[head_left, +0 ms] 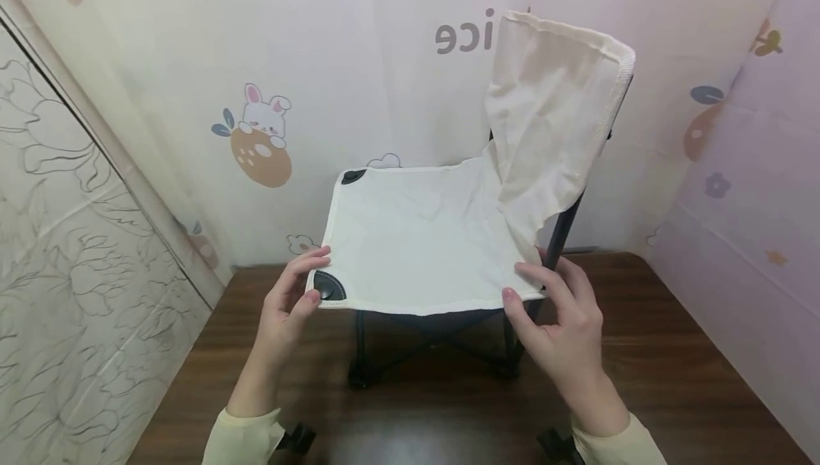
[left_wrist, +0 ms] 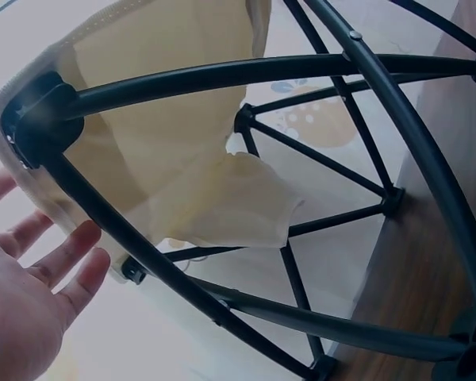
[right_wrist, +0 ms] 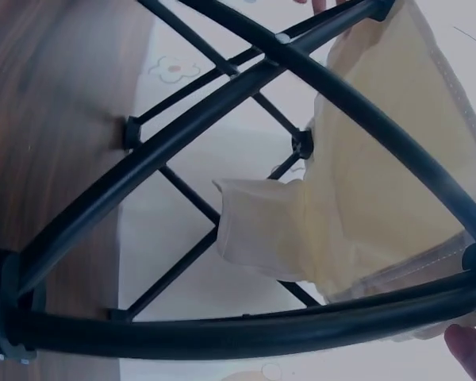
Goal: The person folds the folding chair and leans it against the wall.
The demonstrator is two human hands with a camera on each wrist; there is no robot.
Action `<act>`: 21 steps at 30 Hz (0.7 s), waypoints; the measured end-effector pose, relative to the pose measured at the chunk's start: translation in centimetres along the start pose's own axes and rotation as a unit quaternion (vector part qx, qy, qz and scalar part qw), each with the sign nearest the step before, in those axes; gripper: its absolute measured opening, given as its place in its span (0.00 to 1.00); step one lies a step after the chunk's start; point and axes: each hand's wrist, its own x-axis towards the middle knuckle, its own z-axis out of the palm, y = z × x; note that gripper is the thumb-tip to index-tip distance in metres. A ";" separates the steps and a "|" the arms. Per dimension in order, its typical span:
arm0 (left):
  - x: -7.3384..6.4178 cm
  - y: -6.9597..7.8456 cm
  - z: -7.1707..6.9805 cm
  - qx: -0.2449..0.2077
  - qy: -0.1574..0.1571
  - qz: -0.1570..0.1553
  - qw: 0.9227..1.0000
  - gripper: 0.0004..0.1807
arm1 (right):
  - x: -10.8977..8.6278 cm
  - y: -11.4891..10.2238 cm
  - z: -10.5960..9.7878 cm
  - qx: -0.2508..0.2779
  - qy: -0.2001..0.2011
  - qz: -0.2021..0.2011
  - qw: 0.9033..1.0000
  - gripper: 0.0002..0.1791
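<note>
A small folding chair with a white fabric seat and black tubular frame stands on a brown wooden tabletop, its backrest on the right. My left hand holds the seat's near-left corner, thumb at the black corner patch, fingertips on the left edge. From below, its other fingers lie loosely beside the frame tube. At the near-right corner my right hand grips the seat, thumb and a finger on the fabric and others behind the black back pole. Crossed legs show under the seat.
A printed curtain hangs close behind the chair, with another printed cloth on the right. A patterned white panel stands along the left. The wooden tabletop reaches toward me between both forearms.
</note>
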 end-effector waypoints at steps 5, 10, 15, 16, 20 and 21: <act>-0.1 0.2 0.0 0.004 -0.001 -0.006 1.000 0.22 | 0.2 0.2 0.2 -0.008 0.024 -0.026 0.999 0.23; -0.2 0.4 0.2 0.007 0.004 -0.010 1.000 0.22 | 0.6 0.4 0.0 -0.024 0.031 -0.057 0.998 0.27; -0.2 0.5 0.3 0.009 0.011 -0.009 1.000 0.21 | 0.9 0.8 -0.3 -0.021 0.020 -0.074 0.997 0.30; -0.2 0.5 0.4 0.008 0.012 -0.009 1.000 0.21 | 1.0 0.9 -0.4 -0.017 0.018 -0.074 0.997 0.30; -0.3 0.8 0.7 0.008 0.006 -0.005 1.000 0.21 | 1.2 1.2 -0.7 0.003 0.014 -0.070 0.997 0.30; -0.3 0.9 0.8 0.009 0.003 -0.004 1.000 0.21 | 1.3 1.3 -0.9 0.008 0.016 -0.070 0.997 0.29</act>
